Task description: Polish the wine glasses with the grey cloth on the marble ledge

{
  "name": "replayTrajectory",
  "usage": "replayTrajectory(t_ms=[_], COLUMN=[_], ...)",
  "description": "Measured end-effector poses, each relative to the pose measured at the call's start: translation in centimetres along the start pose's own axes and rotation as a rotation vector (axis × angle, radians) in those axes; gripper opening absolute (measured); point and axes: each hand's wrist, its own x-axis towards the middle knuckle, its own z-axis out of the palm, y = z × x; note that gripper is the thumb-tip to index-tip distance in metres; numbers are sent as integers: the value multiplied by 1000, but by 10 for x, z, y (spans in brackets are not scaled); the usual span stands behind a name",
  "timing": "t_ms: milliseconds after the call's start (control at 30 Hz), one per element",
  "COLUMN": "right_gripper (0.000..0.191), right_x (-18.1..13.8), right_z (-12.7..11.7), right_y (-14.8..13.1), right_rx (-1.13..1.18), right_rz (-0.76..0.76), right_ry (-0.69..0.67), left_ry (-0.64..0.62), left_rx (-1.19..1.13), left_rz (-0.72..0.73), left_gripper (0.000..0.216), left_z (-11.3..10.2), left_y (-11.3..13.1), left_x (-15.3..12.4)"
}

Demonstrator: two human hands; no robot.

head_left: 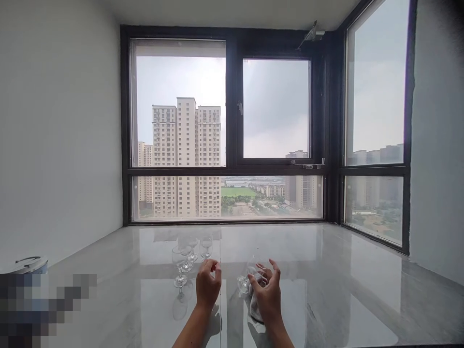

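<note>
My right hand (pixel 268 290) is wrapped round a clear wine glass (pixel 249 279), together with a grey-white cloth (pixel 253 309) that hangs below the palm. My left hand (pixel 208 284) hovers just left of that glass, fingers curled loosely, holding nothing that I can see. Several more clear wine glasses (pixel 186 258) stand upright on the glossy grey marble surface (pixel 326 290), a little beyond and left of my left hand.
A white pot with a lid (pixel 27 265) stands at the far left edge, above a blurred-out patch. Large black-framed windows (pixel 224 169) close off the far side and the right side. White walls flank both sides.
</note>
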Motion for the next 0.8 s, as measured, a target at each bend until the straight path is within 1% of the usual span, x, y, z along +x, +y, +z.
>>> replayTrajectory(t_ms=[33, 100, 167, 233, 300, 467, 567, 667, 733, 800], right_gripper=[80, 80, 79, 77, 75, 75, 74, 76, 79, 82], right_x=[0, -1, -2, -2, -3, -6, -4, 5, 16, 31], right_z=[-1, -2, -3, -3, -3, -7, -7, -3, 2, 7], right_y=[0, -2, -5, -7, -9, -8, -12, -24, -36, -45], right_rx=[-11, -38, -49, -26, 25, 103, 108, 142, 179, 204], right_rz=[-12, -16, -21, -43, -73, -61, -65, -43, -25, -8], right_ry=[10, 31, 36, 18, -11, -121, -128, -160, -161, -130], left_ry=[63, 145, 166, 138, 85, -43, -120, -188, -196, -181], left_rx=[21, 63, 118, 177, 220, 198, 150, 127, 126, 114], left_rz=[-33, -94, -150, -210, -272, -378, -378, -371, -387, -396], left_gripper=[20, 15, 14, 15, 18, 30, 31, 31, 29, 25], left_z=[0, 1, 3, 6, 10, 19, 20, 19, 18, 18], left_y=[-3, -7, -10, -13, -16, -30, -36, -35, -34, -34], left_x=[1, 3, 4, 4, 4, 6, 7, 7, 7, 7])
